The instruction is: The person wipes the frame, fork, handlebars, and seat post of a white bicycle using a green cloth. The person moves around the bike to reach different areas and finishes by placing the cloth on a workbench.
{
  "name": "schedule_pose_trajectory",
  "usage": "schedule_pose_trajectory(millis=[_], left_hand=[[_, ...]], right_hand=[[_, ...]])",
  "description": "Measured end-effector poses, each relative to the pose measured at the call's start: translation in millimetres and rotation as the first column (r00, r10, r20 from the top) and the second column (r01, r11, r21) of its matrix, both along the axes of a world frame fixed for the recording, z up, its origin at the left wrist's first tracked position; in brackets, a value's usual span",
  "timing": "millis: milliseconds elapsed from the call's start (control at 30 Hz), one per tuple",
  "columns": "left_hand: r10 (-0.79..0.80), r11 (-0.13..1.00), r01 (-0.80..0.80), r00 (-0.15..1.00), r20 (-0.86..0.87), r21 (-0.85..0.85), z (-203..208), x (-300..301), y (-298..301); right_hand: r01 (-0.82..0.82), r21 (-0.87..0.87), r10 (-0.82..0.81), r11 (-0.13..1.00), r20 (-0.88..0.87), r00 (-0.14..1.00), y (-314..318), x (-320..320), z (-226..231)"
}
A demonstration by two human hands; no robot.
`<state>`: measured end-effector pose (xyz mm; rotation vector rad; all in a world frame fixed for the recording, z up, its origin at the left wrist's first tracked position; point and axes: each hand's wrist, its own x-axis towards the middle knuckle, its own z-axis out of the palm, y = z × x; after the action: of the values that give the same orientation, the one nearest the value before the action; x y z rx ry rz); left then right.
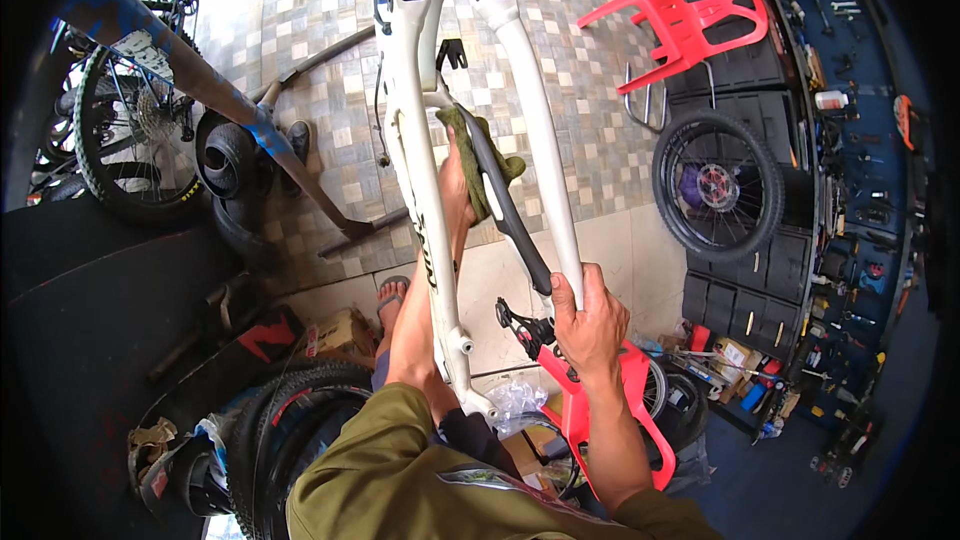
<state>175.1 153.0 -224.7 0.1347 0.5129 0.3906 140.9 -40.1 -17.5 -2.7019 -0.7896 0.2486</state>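
Note:
A white bicycle frame point(411, 130) hangs upright in front of me, its two long rear stays running down toward my body. My right hand point(590, 325) is wrapped round the lower end of the right-hand stay. Reaching past the left stay, my left hand point(457, 185) holds a dark green cloth point(482, 165) against the inner part of the frame, by a black guard strip point(492, 168). Part of that hand is hidden behind the stay and the cloth. A black rear derailleur point(520, 328) hangs just left of my right hand.
A repair stand's grey-blue post point(190, 75) slants across the left, its legs spread over the tiles. At right are a red plastic chair point(700, 20), a wheel point(718, 185) and a blue tool wall point(850, 140). Another red plastic piece point(636, 380) and tires point(285, 430) lie near me.

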Motion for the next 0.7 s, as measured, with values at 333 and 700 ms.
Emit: schedule_pose_trajectory(millis=[333,700], left_hand=[[0.076,0.992,-0.085,0.993,-0.094,-0.097,-16,-25,-26],[0.199,0.868,0.091,0.838,-0.508,0.488,-18,12,28]], right_hand=[[0.030,0.067,-0.029,0.997,-0.017,0.999,-15,-4,3],[0.048,0.057,-0.045,0.997,-0.049,0.998,-12,-10,5]])
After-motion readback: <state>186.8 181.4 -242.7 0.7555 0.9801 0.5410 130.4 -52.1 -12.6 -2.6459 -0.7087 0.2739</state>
